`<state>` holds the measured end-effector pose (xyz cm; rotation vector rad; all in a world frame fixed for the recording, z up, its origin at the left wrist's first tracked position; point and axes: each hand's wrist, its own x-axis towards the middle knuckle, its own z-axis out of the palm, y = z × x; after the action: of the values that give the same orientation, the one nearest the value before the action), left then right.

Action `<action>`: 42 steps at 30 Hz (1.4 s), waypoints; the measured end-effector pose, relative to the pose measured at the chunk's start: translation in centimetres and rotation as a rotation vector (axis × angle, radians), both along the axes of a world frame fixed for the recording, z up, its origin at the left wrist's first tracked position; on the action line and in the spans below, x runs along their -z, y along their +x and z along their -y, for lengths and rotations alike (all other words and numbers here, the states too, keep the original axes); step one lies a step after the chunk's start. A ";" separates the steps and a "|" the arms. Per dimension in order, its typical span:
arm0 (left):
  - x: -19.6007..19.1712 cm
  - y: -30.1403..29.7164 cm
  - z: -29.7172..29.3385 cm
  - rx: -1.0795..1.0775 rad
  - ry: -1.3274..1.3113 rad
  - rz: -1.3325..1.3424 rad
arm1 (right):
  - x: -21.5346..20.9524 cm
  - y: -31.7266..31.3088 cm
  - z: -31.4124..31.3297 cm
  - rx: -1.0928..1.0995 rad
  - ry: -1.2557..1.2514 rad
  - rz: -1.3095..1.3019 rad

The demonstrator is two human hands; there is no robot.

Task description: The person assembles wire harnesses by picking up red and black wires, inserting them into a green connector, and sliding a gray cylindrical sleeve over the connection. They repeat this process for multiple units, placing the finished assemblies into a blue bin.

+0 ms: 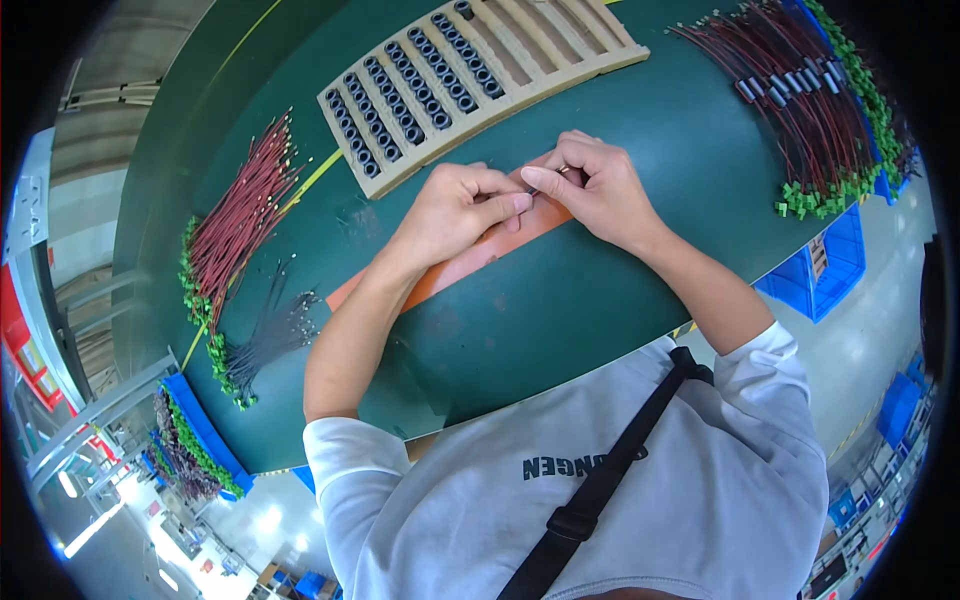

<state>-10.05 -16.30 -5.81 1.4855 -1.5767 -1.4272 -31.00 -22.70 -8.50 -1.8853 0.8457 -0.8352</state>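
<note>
Near the middle of the green table (560,310), my left hand (462,212) and my right hand (598,187) meet with fingers pinched together. A small dark thing shows between the fingertips, too covered to make out. Both hands are over an orange strip (462,272) that lies slantwise on the tabletop, partly under my left forearm. Just beyond them is a cream slotted tray (500,106). Dark ring-ended cylinders (411,131) stand in rows in its left slots, and one more sits at the far end of a slot to their right.
Red wires (240,235) with green connectors lie at the left, beside black wires (270,335). A bundle of dark red wires (800,100) with black cylinders and green connectors is at the far right. Blue bins (838,262) (208,425) stand off the table's edge on both sides.
</note>
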 end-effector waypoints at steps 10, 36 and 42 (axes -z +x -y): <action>0.1 -0.2 0.4 0.004 -0.009 -0.078 | 0.8 0.1 -0.1 0.032 -0.125 -0.030; -1.8 3.1 -7.8 -0.277 0.146 -0.067 | -0.1 0.3 0.1 -0.050 -0.486 0.236; -0.9 3.5 -8.2 -0.281 0.067 -0.081 | 0.2 0.3 0.3 -0.054 -0.255 0.119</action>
<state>-6.56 -8.15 -4.87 1.5945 -1.2269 -1.3688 -30.65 -23.02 -8.71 -2.0446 0.6365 -1.0510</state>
